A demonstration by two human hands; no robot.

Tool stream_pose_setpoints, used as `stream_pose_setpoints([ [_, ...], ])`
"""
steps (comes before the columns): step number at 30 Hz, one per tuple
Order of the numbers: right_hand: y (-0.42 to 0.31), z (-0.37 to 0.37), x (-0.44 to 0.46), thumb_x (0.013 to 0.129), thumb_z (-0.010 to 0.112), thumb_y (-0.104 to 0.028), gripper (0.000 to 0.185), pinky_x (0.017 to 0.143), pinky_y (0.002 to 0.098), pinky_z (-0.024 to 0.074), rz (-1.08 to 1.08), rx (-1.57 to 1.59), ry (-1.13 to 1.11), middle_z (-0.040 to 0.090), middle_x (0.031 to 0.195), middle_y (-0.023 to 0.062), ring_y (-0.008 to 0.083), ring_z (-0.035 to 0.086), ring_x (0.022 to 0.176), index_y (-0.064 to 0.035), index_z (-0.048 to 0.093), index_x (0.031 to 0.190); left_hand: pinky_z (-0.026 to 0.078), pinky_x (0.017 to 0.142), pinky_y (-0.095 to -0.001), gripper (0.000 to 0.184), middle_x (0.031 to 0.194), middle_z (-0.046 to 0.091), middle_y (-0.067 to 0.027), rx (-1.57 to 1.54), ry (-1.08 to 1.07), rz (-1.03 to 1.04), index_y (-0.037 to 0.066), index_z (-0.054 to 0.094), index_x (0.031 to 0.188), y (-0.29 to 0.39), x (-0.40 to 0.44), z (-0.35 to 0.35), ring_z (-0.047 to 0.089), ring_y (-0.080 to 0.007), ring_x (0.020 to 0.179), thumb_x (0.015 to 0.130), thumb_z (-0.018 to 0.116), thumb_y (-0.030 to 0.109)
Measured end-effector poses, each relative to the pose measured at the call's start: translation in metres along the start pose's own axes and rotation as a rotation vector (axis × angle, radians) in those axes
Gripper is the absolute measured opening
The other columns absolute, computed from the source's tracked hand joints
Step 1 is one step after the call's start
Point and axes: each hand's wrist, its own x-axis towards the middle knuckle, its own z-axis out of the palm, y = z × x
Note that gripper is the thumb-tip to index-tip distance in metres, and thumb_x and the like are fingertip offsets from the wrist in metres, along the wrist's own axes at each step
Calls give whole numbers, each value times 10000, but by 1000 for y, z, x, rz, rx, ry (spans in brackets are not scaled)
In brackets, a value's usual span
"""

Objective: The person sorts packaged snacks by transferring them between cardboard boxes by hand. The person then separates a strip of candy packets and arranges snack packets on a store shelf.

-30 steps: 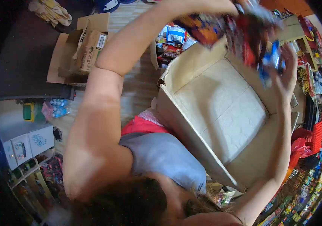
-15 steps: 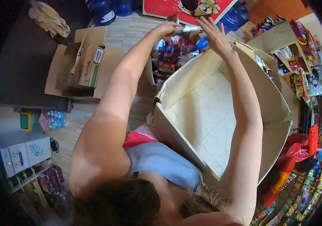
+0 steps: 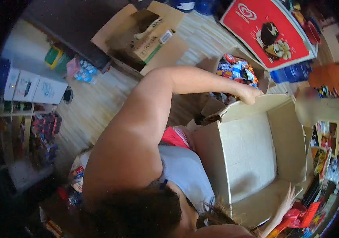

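Observation:
A large open cardboard box (image 3: 208, 152) stands in front of me, tilted in view, with a pale bare bottom. My left hand (image 3: 250, 95) is closed over the top edge of its far wall. At the near right wall is my right hand (image 3: 288, 200), fingers stretched out and apart against the rim; whether the thumb grips the wall cannot be made out. Just beyond my left hand, a smaller carton (image 3: 265, 77) holds colourful snack packets (image 3: 236, 71).
A red ice-cream freezer (image 3: 252, 29) stands at the back, with blue water jugs (image 3: 294, 73) beside it. An open brown carton (image 3: 159, 45) sits at the upper left. Shelves of goods (image 3: 332, 166) line the right; a white appliance (image 3: 38, 87) stands left.
My hands have left the packets in the smaller carton. The left came to the large box's far edge, the right swung down to its near right side. The view has turned.

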Motion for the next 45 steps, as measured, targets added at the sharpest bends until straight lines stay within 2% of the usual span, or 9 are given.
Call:
stream_pose_setpoints([
  [6, 4, 90, -78, 768, 660, -146, 732, 978, 367, 354, 296, 1467, 53, 378, 1369, 160, 264, 415, 1209, -60, 282, 1389, 444, 820, -391, 485, 1050, 580, -242, -2, 296, 27, -9, 466, 1198, 42, -71, -25, 572, -322, 1004, 713, 464, 4],
  [11, -9, 46, -37, 791, 652, -132, 711, 972, 349, 354, 65, 1657, 172, 396, 1349, 151, 234, 416, 1192, -25, 278, 1386, 452, 882, -360, 473, 1030, 625, -187, 134, 761, 470, 18, 576, 1126, 85, -128, -106, 589, -293, 1015, 667, 481, -42],
  [15, -88, -90, 31, 856, 591, -150, 615, 886, 306, 385, -226, 1908, 496, 419, 1325, 121, 194, 458, 1095, -83, 297, 1393, 441, 897, -341, 489, 1147, 595, -157, 315, 1204, 47, 40, 534, 1212, 143, -249, -177, 576, -244, 1057, 726, 514, -13],
  [16, -109, -120, 46, 867, 575, -173, 596, 796, 272, 424, -335, 2019, 532, 438, 1300, 112, 167, 496, 1007, -107, 305, 1394, 488, 811, -297, 474, 994, 650, -92, -40, 1291, 586, 2, 594, 1122, 116, -257, -207, 613, -168, 894, 667, 519, -109],
  [20, -181, -176, 94, 861, 573, -85, 542, 964, 337, 382, -631, 1848, 434, 448, 1308, 176, 242, 468, 1168, -50, 353, 1355, 420, 937, -286, 579, 1171, 581, -113, 548, 1694, 635, -60, 509, 1214, 135, -358, -241, 551, -183, 1079, 652, 435, -175],
  [30, -285, -85, 74, 677, 672, 44, 491, 798, 353, 482, -872, 1012, 15, 634, 1005, 203, 287, 623, 953, -13, 545, 1148, 427, 872, -422, 491, 1164, 558, -161, 1072, 2172, -9, 38, 486, 1200, -19, -417, -266, 556, -306, 1011, 712, 504, -15],
  [34, -269, -29, 58, 675, 698, 9, 501, 778, 352, 483, -783, 1019, -220, 636, 986, 216, 267, 633, 913, -7, 541, 1150, 393, 935, -459, 677, 1315, 393, -250, 642, 1943, -815, 72, 235, 1377, -93, -396, -218, 451, -390, 1164, 769, 534, 49],
  [42, -243, 51, 55, 675, 711, -29, 499, 835, 377, 466, -745, 971, -235, 610, 1042, 210, 327, 592, 978, 9, 536, 1141, 448, 900, -487, 658, 1273, 424, -280, 771, 1791, -1151, 62, 84, 1381, -165, -407, -239, 524, -418, 1076, 884, 487, 214],
  [45, -250, 37, 53, 693, 697, -47, 478, 841, 390, 467, -646, 996, -343, 618, 1042, 210, 320, 598, 989, 1, 545, 1144, 293, 1022, -500, 965, 1402, 122, -337, 707, 1787, -1210, -29, 3, 1390, -135, -382, -234, 233, -477, 1269, 752, 658, 280],
])
